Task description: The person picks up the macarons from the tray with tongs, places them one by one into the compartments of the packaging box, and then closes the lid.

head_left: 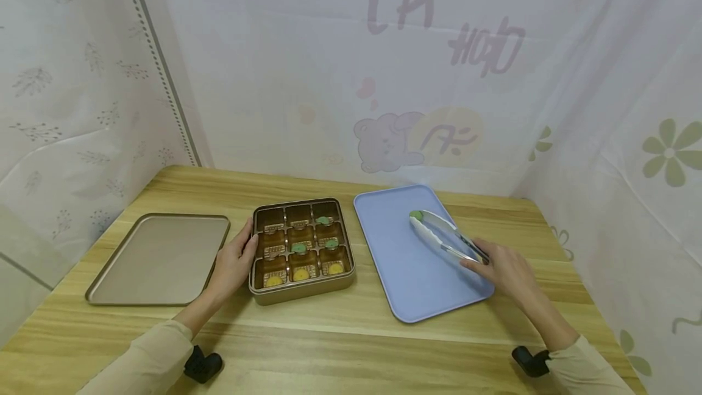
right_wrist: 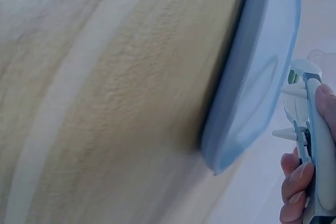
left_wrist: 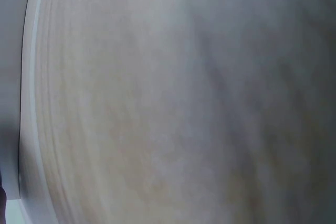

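Observation:
My right hand [head_left: 504,267] grips a pair of tongs [head_left: 426,235] by the handles over the blue tray [head_left: 408,273]. A small round green piece [head_left: 417,215] sits between the tongs' white tips. My left hand [head_left: 233,264] rests against the left side of a bronze square box [head_left: 307,289], its fingers along the wall and rim. Inside, a brown divided insert holds three green pieces [head_left: 298,248] in the middle and right compartments and three yellow pieces [head_left: 301,274] along the near row. In the right wrist view, fingers wrap the tongs' handle [right_wrist: 323,145].
A flat bronze lid or tray [head_left: 159,261] lies on the wooden table [head_left: 307,346] left of the box. Printed cloth [head_left: 285,78] hangs behind and on both sides. The left wrist view shows mostly blurred tabletop.

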A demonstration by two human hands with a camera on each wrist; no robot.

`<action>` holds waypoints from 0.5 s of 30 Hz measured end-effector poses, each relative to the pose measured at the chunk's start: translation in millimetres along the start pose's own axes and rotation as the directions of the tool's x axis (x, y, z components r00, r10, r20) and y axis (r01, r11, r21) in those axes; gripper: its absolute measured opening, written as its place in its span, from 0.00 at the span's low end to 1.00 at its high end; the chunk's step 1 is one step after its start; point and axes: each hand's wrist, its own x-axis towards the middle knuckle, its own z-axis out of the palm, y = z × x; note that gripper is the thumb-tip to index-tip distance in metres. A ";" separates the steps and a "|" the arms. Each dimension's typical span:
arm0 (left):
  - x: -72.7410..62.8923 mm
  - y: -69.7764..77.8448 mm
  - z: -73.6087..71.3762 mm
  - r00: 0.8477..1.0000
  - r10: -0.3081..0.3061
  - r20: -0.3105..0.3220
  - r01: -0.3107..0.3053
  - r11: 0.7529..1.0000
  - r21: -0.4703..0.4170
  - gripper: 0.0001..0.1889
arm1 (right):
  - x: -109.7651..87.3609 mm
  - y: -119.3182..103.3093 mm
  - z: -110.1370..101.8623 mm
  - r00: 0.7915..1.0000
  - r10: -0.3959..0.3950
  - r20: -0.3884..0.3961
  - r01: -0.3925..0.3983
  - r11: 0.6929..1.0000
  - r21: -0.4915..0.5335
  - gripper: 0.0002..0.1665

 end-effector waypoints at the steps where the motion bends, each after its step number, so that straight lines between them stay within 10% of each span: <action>1: -0.1 0.0 0.0 1.000 0.002 0.000 -0.002 1.000 0.001 0.27 | 0.7 -0.9 -0.2 1.000 -0.005 -0.003 0.005 1.000 0.003 0.27; 15: -0.2 0.6 -0.2 1.000 -0.003 0.001 0.003 1.000 0.003 0.27 | 15.4 -22.8 -4.0 0.996 -0.077 -0.041 0.079 0.996 0.032 0.22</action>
